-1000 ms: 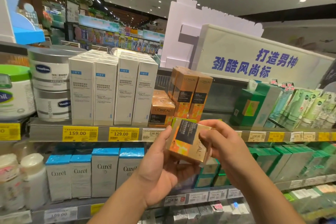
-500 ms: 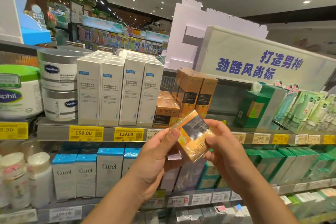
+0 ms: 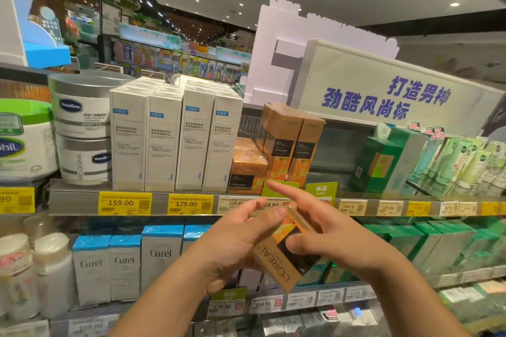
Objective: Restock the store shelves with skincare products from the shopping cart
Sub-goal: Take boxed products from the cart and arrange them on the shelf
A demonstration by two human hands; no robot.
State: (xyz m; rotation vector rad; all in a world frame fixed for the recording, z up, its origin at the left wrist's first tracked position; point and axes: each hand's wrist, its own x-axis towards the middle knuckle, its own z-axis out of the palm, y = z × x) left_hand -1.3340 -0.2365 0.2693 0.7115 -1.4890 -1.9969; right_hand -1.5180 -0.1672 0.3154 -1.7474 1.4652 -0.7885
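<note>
While both hands meet in front of the shelving, the L'Oréal box (image 3: 284,257) is held between them, below the upper shelf edge (image 3: 79,201) and in front of the lower tiers. Its long axis runs on a diagonal, from its lower end toward the person up and away to the right. The left hand (image 3: 232,243) grips it from the left, fingers curled behind it and thumb reaching to its upper end. The right hand (image 3: 328,235) lies against its right face, thumb pressed on the dark panel, index finger extended straight toward the shelf and touching nothing visible; the other fingers are hidden behind the box, so their hold cannot be told. Matching stock stands up and slightly left of the grip: 1 squat L'Oréal carton (image 3: 247,175) at the shelf front, with 2 tall L'Oréal boxes (image 3: 293,145) just beside it. By judgement, the box must be raised and levelled before it goes in, and either hand is about equally near that slot.
</note>
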